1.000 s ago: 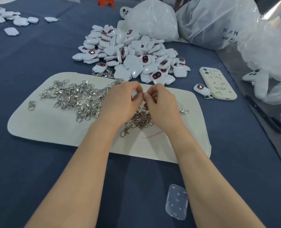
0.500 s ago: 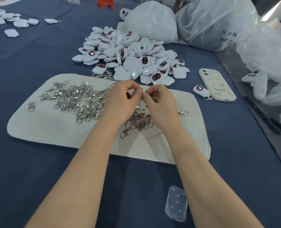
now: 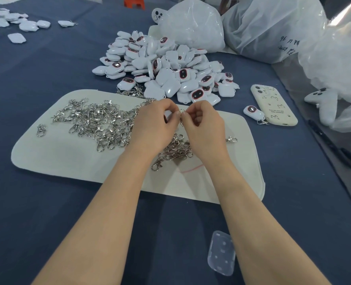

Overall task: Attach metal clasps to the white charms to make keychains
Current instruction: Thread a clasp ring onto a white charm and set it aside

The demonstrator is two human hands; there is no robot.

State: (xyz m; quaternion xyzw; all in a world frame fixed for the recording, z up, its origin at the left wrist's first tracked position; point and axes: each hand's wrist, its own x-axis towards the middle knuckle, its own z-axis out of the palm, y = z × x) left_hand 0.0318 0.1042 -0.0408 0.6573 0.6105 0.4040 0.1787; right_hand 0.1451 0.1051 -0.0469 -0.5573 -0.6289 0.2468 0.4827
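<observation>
My left hand point(image 3: 154, 126) and my right hand point(image 3: 203, 128) meet over the white felt mat point(image 3: 67, 161), fingertips pinching one metal clasp point(image 3: 181, 115) between them. A white charm seems tucked in my left hand, mostly hidden by the fingers. A spread of loose silver clasps point(image 3: 96, 124) lies on the mat to the left, and a smaller bunch of clasps point(image 3: 176, 150) lies under my wrists. Behind the mat sits a big pile of white charms point(image 3: 166, 66) with dark red-rimmed faces.
A cream phone case point(image 3: 273, 104) and one finished keychain point(image 3: 253, 113) lie to the right. White plastic bags point(image 3: 263, 27) stand at the back right. More charms point(image 3: 26, 25) sit far left. A clear plastic case point(image 3: 222, 253) lies near me on the blue cloth.
Both hands have stayed together over the mat, shifting only slightly; the fingertips now show the clasp's ring between them more plainly.
</observation>
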